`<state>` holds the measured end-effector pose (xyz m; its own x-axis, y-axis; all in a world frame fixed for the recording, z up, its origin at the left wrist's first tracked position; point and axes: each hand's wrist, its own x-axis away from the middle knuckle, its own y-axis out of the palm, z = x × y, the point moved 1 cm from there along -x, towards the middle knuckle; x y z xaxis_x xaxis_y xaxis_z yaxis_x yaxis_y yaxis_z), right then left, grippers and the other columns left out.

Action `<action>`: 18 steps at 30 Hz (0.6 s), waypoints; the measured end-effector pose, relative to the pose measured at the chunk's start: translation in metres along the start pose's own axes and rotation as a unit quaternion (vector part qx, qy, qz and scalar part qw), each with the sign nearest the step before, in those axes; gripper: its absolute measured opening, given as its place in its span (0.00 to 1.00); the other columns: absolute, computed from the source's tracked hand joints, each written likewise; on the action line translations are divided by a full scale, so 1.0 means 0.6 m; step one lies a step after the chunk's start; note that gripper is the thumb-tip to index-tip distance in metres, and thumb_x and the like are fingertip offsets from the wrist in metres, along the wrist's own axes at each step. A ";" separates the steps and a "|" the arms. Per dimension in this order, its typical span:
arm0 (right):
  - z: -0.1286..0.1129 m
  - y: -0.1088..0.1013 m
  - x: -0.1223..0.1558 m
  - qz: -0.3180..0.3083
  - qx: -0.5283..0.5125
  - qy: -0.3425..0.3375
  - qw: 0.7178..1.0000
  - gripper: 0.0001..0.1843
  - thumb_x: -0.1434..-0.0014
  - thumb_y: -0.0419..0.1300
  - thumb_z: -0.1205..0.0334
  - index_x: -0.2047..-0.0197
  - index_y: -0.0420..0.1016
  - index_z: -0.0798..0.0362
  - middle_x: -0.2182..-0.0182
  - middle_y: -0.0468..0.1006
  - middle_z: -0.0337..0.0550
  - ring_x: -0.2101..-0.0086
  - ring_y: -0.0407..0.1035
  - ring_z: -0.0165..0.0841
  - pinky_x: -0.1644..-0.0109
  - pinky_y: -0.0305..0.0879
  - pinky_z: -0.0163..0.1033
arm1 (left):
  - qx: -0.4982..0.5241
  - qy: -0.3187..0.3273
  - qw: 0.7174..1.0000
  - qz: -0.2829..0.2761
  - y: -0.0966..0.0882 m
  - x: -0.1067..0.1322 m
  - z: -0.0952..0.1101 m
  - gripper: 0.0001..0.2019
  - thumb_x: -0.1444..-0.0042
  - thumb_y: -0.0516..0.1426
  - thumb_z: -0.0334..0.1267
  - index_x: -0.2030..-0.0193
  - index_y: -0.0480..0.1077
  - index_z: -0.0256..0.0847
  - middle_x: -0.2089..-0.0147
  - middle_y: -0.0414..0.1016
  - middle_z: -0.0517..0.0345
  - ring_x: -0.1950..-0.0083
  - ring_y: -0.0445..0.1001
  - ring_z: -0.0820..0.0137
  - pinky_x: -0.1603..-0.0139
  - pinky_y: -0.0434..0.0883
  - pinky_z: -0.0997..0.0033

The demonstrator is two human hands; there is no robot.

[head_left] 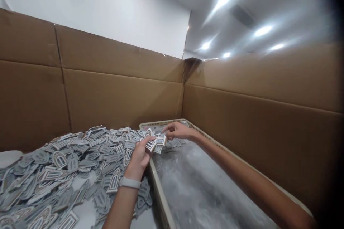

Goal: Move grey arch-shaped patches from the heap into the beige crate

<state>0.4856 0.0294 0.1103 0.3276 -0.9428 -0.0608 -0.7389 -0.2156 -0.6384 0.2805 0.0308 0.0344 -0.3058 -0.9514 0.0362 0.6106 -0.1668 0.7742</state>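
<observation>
A big heap of flat grey arch-shaped pieces (67, 164) with white and brown outlines covers the surface at the left. My left hand (139, 157), with a white band on the wrist, is closed on a small stack of these pieces (156, 142) at the near corner of a beige tray (158, 189). My right hand (177, 130) reaches in from the right and pinches the top of the same stack with its fingertips. A few pieces lie in the tray's far end (174, 144).
The beige tray is lined with crinkled clear plastic (199, 186) and runs from the centre to the lower right. Tall brown cardboard walls (107, 93) enclose the work area at the back and right. A white object (9, 157) shows at the far left edge.
</observation>
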 end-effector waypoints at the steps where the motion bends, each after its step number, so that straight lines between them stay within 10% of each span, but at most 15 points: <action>1: -0.007 0.003 0.001 0.000 0.002 -0.004 1.000 0.18 0.46 0.69 0.58 0.54 0.88 0.56 0.71 0.82 0.42 0.71 0.72 0.31 0.67 0.65 0.33 | 0.003 -0.007 1.000 -0.002 0.000 0.000 0.001 0.16 0.55 0.68 0.25 0.59 0.76 0.40 0.62 0.82 0.54 0.60 0.81 0.63 0.52 0.79 0.66; 8: -0.005 -0.056 0.030 0.081 0.087 0.016 0.993 0.21 0.38 0.67 0.51 0.53 0.88 0.60 0.66 0.85 0.48 0.69 0.75 0.33 0.64 0.69 0.35 | 0.028 -0.024 0.999 0.000 -0.006 -0.008 -0.003 0.14 0.53 0.66 0.24 0.59 0.77 0.40 0.60 0.83 0.53 0.54 0.84 0.60 0.47 0.81 0.63; 13: 0.063 -0.099 0.054 0.193 0.369 0.158 0.895 0.13 0.37 0.62 0.68 0.55 0.89 0.57 0.59 0.87 0.50 0.57 0.80 0.39 0.54 0.68 0.34 | 0.036 -0.031 0.999 0.004 -0.006 -0.009 -0.004 0.11 0.52 0.66 0.24 0.62 0.76 0.37 0.59 0.84 0.50 0.56 0.84 0.61 0.52 0.82 0.67; 18: 0.148 -0.053 0.057 0.208 0.441 0.188 0.853 0.17 0.36 0.56 0.76 0.55 0.86 0.65 0.47 0.82 0.69 0.43 0.74 0.50 0.42 0.65 0.42 | 0.037 -0.037 0.999 0.005 -0.007 -0.008 -0.002 0.11 0.53 0.65 0.24 0.62 0.76 0.37 0.59 0.84 0.50 0.58 0.84 0.62 0.54 0.81 0.69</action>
<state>0.5726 0.0267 0.0606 -0.1885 -0.9417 -0.2787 0.0396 0.2763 -0.9603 0.2804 0.0358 0.0300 -0.3545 -0.9309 0.0885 0.5597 -0.1354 0.8175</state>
